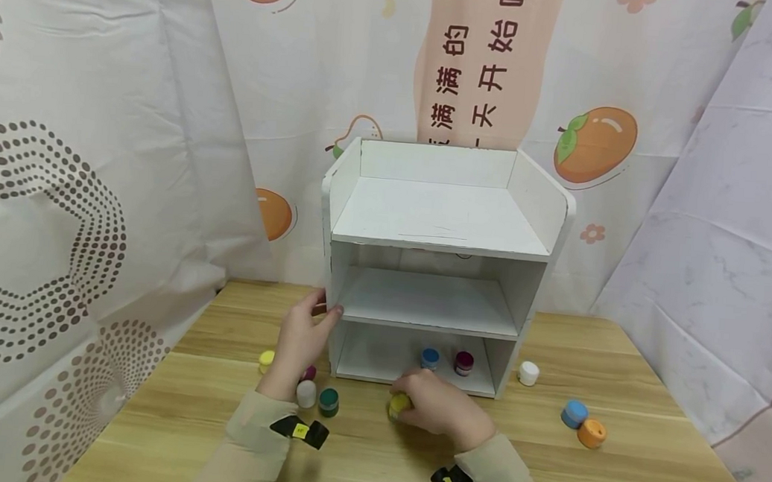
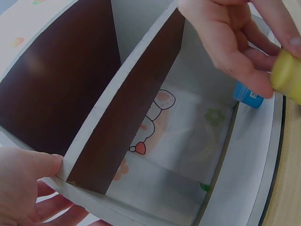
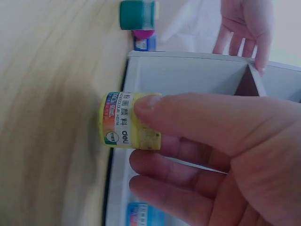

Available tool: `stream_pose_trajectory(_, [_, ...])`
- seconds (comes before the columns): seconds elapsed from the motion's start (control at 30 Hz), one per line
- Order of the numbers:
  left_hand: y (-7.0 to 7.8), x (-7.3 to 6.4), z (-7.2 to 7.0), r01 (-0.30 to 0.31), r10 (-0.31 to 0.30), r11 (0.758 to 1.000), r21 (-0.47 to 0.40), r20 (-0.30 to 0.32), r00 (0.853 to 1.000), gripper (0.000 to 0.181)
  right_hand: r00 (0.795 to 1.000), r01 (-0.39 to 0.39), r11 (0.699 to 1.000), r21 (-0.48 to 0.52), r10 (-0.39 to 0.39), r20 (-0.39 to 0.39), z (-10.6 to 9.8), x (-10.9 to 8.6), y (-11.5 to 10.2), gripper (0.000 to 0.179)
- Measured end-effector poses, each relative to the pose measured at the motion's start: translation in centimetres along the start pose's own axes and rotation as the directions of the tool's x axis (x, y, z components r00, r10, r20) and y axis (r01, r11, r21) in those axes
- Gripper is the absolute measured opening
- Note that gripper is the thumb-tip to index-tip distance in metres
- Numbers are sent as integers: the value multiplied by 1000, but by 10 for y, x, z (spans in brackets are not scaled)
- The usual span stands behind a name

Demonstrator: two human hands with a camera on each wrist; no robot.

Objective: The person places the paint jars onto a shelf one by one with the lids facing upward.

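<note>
At the front of the white shelf unit (image 1: pixel 427 326), the right hand (image 1: pixel 438 405) pinches a yellow jar (image 3: pixel 124 120) between its thumb and fingers, the label facing the right wrist camera. The jar is just outside the bottom compartment, low over the worktop (image 1: pixel 370 464); whether it touches the wood is hard to tell. The left hand (image 1: pixel 303 340) is partly spread and grips the unit's left side panel, thumb at the front end of the middle shelf (image 1: pixel 429 304), fingers round the outside.

Inside the bottom compartment, towards its right half, sit a blue jar (image 1: pixel 429 359) and, to its right and apart from it, a maroon jar (image 1: pixel 463 363). On the worktop left of the unit, near the left forearm, are a second yellow jar (image 1: pixel 266 360), a partly hidden purple jar (image 1: pixel 309 373), a white jar (image 1: pixel 306 394) and a dark green jar (image 1: pixel 328 403). Right of the unit stands another white jar (image 1: pixel 528 373); farther right, a light blue jar (image 1: pixel 574 414) and an orange jar (image 1: pixel 591 433) lie side by side.
</note>
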State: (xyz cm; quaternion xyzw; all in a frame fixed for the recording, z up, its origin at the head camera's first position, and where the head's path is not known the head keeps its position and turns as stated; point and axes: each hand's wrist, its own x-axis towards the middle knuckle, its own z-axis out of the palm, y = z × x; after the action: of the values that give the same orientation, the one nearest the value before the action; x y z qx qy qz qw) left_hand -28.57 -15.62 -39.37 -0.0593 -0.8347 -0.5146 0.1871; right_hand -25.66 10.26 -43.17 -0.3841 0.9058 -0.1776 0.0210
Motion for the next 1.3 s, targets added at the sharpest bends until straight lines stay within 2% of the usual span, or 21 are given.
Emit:
stream_pose_trajectory(0.17, [0,0,0,-1,1,1000,-4,0,1000,43,999,7,1000,25,-5,-49,-14,-5,-3,22])
stream_pose_trajectory(0.4, [-1,0,-1,-5,5,1000,-7,2,1000,43,991,44,999,4,-43,-128,-31,-13,-7,24])
stream_pose_trajectory(0.7, [0,0,-2,-7,7,1000,-13,1,1000,42,988,59,998,5,-57,-146,-35,-13,-4,26])
stream_pose_trajectory(1.1, [-1,-1,0,-4,4,1000,-25,9,1000,45,983,49,998,-36,-55,-178,-21,7,14,14])
stream_pose_trajectory(1.3, [-1,-1,-1,-4,5,1000,-25,8,1000,45,990,18,998,-67,-27,-139,-22,23,24,14])
